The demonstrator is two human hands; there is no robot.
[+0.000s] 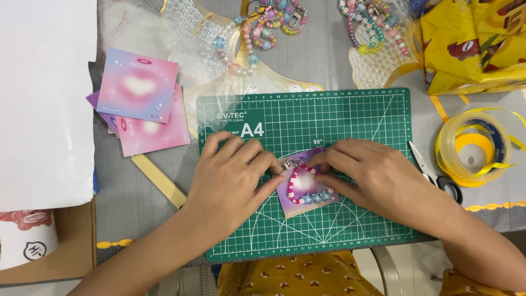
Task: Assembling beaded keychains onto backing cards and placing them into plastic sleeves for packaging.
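Note:
A small pink-and-purple card (315, 196) lies on a green cutting mat (350, 118). On the card rests a beaded keychain (300, 186) of pink, white and blue beads with a metal clasp at its top left. My left hand (230, 175) presses its fingertips on the card's left edge beside the clasp. My right hand (372, 172) touches the card's top right, fingers on the beads. Both hands meet over the card and hide its upper part.
A stack of pink cards (139, 107) lies left of the mat, with a wooden stick (159, 180) below it. Scissors (435, 175) and a tape roll with yellow ribbon (474, 145) sit right. More beaded chains (268, 24) and yellow wrapping (471, 44) are at the back.

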